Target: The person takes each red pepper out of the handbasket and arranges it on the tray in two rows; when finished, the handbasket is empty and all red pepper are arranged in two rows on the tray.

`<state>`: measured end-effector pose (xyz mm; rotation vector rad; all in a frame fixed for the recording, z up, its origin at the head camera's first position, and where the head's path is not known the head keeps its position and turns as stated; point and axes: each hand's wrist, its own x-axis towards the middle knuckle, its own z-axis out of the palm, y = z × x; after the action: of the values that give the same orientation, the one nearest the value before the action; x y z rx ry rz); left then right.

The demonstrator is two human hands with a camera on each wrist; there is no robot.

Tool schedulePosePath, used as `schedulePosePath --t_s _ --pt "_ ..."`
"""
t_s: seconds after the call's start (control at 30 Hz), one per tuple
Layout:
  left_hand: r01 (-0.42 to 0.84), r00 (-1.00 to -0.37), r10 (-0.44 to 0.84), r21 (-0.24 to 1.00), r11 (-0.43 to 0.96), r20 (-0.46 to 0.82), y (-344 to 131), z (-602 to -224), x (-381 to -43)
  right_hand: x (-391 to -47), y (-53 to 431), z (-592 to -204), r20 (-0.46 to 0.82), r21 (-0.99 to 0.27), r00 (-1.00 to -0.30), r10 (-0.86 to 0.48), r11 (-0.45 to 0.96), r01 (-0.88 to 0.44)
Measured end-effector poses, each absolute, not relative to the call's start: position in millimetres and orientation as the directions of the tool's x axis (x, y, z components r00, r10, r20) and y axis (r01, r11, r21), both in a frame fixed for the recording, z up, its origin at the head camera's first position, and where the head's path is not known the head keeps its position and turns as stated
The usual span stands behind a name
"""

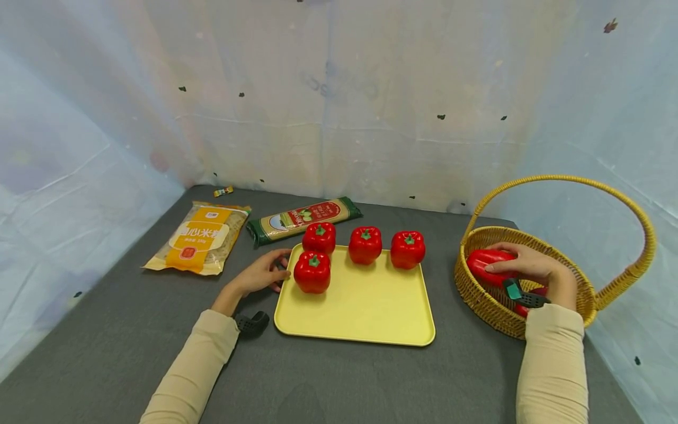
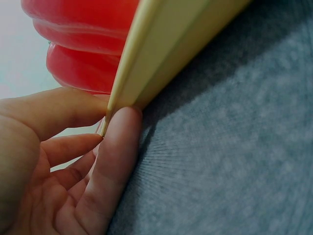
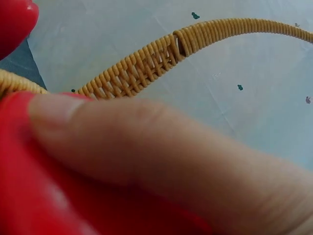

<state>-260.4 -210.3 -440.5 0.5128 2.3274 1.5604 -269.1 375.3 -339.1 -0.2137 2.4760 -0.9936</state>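
At the left rim of a yellow tray [image 1: 371,306], my left hand [image 1: 263,272] pinches the edge between thumb and fingers, as the left wrist view [image 2: 93,142] shows up close. Several red bell peppers with green stems stand along the tray's far and left sides; the nearest bell pepper [image 1: 312,272] is right beside that hand. On the right, my right hand [image 1: 529,263] grips another red bell pepper [image 1: 488,266] inside the wicker basket [image 1: 479,303]. Its thumb lies across the pepper in the right wrist view. More red [image 1: 521,306] shows lower in the basket, partly hidden by the wrist.
A tall arched handle [image 1: 561,178] rises over the basket. Behind the tray lies a long green and red packet [image 1: 304,219]. A yellow and clear food bag [image 1: 201,238] is at the left, with a small wrapped piece [image 1: 223,191] beyond it. Pale sheeting hangs behind the grey table.
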Motion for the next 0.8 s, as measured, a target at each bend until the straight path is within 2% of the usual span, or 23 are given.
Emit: schedulePosePath --t_s 0.3,0.5,0.8 --pt "0.127 -0.897 0.441 0.931 0.342 -0.04 -210.3 -440.7 -259.7 -257.9 367.3 -329.3 -0.211 -0.73 -0.941 -0.265 0.683 -0.029" --pt "0.119 -0.896 0.441 0.931 0.344 -0.048 -209.8 -441.1 -259.6 -247.7 361.1 -319.8 -0.124 -0.692 -0.971 -0.206 0.719 -0.064" --pt "0.12 -0.897 0.439 0.933 0.34 -0.045 -210.4 -442.2 -260.7 -231.9 346.0 -301.7 0.015 -0.682 -0.974 -0.225 0.71 -0.175"
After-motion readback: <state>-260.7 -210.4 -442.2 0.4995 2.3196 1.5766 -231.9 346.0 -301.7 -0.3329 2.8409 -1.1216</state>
